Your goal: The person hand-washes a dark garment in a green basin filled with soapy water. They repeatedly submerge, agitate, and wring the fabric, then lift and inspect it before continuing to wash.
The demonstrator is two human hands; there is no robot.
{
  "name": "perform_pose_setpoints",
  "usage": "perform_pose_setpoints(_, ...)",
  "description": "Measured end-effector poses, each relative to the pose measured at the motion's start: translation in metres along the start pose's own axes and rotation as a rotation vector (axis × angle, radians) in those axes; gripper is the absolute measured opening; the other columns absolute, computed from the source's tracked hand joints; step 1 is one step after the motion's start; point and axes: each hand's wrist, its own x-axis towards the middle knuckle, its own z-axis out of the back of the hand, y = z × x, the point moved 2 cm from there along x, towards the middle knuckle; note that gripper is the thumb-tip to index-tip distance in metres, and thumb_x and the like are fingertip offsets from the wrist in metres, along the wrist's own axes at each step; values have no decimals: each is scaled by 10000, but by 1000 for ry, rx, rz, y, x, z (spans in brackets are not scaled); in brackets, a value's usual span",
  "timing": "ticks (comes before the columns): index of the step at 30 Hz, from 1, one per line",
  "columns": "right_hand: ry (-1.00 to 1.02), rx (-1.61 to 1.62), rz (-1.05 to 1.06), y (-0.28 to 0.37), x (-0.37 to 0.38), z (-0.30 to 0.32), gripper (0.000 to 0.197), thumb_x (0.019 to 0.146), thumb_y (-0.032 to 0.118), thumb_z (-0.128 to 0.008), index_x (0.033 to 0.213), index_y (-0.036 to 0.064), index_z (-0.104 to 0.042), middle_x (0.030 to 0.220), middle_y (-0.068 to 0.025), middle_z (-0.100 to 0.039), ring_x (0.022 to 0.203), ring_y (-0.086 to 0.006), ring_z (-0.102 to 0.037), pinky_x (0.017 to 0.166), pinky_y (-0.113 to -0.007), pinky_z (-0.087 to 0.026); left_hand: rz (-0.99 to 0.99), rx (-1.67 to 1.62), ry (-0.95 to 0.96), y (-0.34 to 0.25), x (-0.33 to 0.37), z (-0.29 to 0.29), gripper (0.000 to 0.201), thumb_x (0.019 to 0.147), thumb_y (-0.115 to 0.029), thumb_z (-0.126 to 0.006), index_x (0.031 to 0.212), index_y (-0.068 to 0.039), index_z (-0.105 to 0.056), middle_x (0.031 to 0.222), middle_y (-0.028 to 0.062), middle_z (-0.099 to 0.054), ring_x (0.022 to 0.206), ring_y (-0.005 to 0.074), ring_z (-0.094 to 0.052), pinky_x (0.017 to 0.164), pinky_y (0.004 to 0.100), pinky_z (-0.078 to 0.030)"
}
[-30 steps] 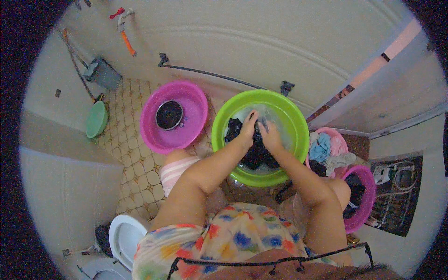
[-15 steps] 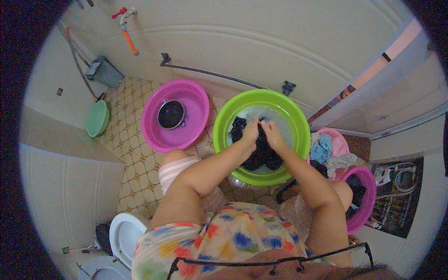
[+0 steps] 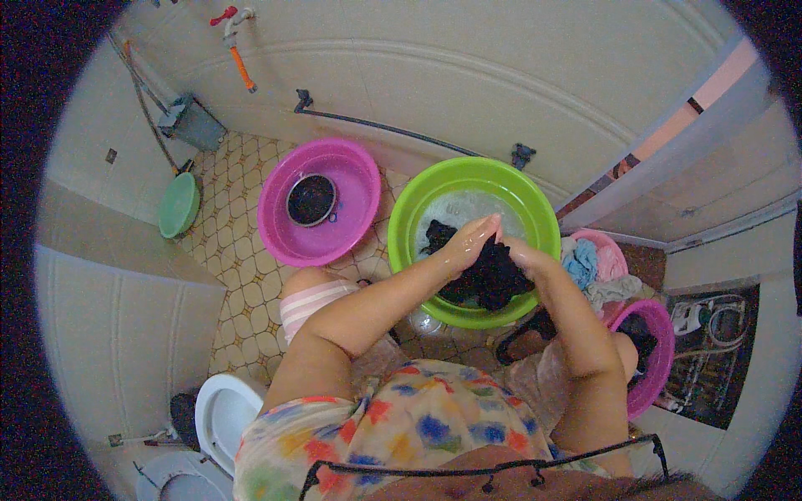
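Note:
A wide lime-green basin [image 3: 399, 219] holds sudsy water and black cloth. Over its middle, my left hand [image 3: 470, 245] and my right hand [image 3: 523, 257] are close together, both closed on a black garment [image 3: 494, 284]. The wet garment hangs bunched beneath my palms, above or partly in the water; its exact shape cannot be made out. Suds cling to my left hand. Another dark part of the cloth [image 3: 439, 235] lies in the water to the left of my left wrist. Most of my fingertips are hidden by the hands and cloth.
To the left stands a magenta basin [image 3: 361, 159] with a round dark-bottomed bowl [image 3: 311, 200] inside. A pink basin [image 3: 616, 244] of clothes and a magenta tub [image 3: 666, 355] sit at my right. A toilet [image 3: 219, 417] is at lower left; a pipe [image 3: 393, 129] runs along the wall.
My hands have drawn closer together and shifted right. More of the black garment is now gathered up under them. The whole view has shifted slightly.

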Motion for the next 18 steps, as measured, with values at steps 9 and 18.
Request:
perform_pose_setpoints(9,50,41,30,5,-12,-7,328,852,290,-494,993,9,-588,951,-90,-603,772,-176,-570,730,-302,-454,161,-631,-84,0,4,0,358,884,-421,-442,673,-132,-456,650,-2,-455,583,139,-431,558,267,-370)
perform_pose_setpoints(18,-166,96,45,-20,21,14,304,839,272,-494,973,11,-574,898,-105,-608,775,-193,-586,708,-304,-469,440,-684,-487,58,27,51,365,895,-383,-413,989,-53,-536,873,109,-588,776,247,-573,759,387,-467)
